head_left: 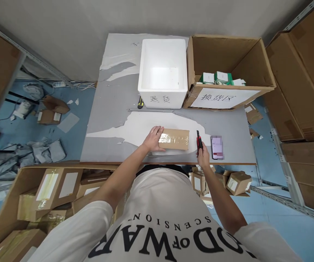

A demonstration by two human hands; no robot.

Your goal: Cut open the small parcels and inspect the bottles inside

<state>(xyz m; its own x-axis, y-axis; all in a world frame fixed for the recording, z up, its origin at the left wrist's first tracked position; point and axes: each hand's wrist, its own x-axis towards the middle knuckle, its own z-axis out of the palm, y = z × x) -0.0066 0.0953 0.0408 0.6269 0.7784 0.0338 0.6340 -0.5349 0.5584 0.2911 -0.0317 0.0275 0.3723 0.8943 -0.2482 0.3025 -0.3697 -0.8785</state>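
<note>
A small brown cardboard box (174,139), sealed with clear shiny tape, lies lengthwise on the table in front of me. My left hand (154,139) grips its left end, with the fingers at the far side and the thumb at the near side. To the right of the box, and apart from it, my right hand (203,155) holds a red and black utility knife (199,143). The knife points away from me, its tip raised toward the back of the table. A phone (217,147) with a lit screen lies just right of that hand.
At the back stand a white foam box (162,99) and a large open carton (229,98) with green-and-white packs (222,77). A yellow-black cutter (140,102) lies beside the foam box. A big carton of parcels (59,185) stands at lower left; stacked cartons (295,83) line the right.
</note>
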